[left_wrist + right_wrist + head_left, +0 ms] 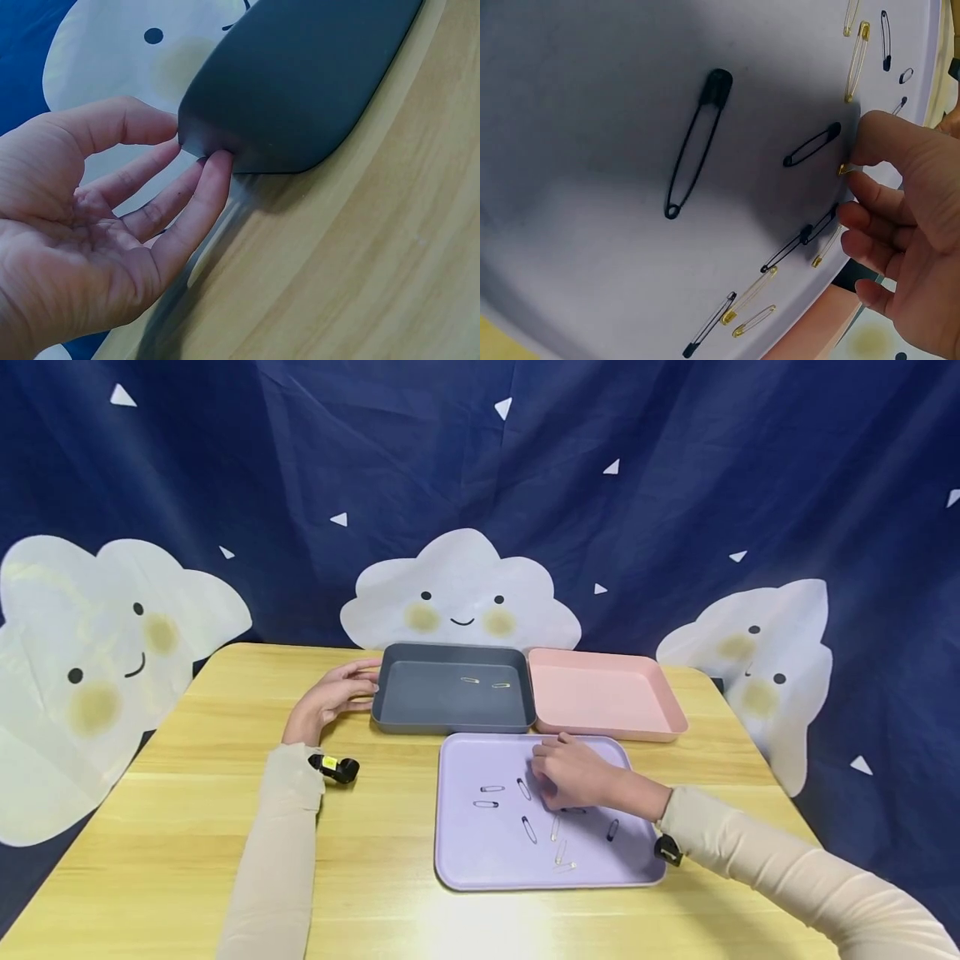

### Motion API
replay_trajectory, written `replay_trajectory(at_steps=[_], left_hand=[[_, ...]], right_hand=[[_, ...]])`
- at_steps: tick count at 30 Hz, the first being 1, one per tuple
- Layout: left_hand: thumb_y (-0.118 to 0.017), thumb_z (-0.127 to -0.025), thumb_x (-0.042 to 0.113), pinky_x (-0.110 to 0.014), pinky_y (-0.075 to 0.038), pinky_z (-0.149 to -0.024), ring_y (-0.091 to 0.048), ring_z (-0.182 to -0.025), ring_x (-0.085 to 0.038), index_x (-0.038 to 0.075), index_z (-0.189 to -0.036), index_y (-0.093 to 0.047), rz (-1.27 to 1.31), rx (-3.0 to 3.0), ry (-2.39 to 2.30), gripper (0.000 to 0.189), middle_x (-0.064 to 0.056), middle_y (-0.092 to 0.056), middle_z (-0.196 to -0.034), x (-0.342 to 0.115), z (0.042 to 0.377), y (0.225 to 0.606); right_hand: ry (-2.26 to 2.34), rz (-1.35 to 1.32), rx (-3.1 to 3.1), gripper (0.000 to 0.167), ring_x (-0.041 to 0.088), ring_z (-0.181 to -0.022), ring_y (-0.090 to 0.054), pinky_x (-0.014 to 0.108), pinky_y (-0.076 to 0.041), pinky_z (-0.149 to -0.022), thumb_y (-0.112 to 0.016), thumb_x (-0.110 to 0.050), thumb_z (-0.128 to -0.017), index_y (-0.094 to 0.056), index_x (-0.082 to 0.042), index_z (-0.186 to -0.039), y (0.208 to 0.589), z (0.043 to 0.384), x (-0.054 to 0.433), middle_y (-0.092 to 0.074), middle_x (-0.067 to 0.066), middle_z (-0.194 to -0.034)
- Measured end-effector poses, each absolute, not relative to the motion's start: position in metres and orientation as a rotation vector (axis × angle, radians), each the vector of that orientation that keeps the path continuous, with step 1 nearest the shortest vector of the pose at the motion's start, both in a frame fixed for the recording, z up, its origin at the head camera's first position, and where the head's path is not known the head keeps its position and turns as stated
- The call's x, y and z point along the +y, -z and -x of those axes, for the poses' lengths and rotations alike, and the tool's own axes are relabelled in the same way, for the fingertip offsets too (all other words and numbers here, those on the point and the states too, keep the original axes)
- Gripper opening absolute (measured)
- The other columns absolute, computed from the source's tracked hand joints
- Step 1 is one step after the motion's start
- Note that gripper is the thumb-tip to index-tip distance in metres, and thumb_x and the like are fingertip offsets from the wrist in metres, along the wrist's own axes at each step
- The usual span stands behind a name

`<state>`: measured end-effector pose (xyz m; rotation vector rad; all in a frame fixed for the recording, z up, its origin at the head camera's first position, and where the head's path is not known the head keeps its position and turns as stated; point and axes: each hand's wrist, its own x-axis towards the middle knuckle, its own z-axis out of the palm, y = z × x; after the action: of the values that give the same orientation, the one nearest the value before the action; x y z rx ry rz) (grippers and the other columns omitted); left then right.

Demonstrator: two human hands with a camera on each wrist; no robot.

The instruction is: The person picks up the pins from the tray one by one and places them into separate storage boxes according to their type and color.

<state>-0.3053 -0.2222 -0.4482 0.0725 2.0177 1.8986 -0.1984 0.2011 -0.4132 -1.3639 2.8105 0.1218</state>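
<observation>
My right hand reaches down over the lilac tray. Its thumb and index finger pinch a small gold safety pin, mostly hidden by the fingertips. Around that hand, black safety pins and gold safety pins lie scattered on the lilac surface. My left hand is at the left end of the dark grey tray, its extended fingertips touching the outer wall in the left wrist view. Two gold safety pins lie inside the grey tray.
A pink tray stands right of the grey one, both just behind the lilac tray. All rest on a light wooden table. A dark blue curtain with clouds hangs close behind the table's far edge.
</observation>
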Motion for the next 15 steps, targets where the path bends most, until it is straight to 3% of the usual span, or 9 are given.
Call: replay_trajectory(at_steps=[15], left_hand=[[-0.05, -0.102, 0.002, -0.024, -0.056, -0.085, -0.06, -0.112, -0.014, 0.011, -0.163, -0.024, -0.04, 1.968, -1.922, 0.066, -0.023, -0.033, -0.159, -0.2226, 0.3048, 0.4464]], right_hand=[[-0.041, 1.365, 2.773, 0.024, 0.008, -0.072, -0.048, 0.026, -0.034, -0.071, -0.08, -0.014, -0.072, -0.058, -0.021, -0.066, 0.4112, 0.2046, 0.1984, -0.051, -0.011, -0.07]])
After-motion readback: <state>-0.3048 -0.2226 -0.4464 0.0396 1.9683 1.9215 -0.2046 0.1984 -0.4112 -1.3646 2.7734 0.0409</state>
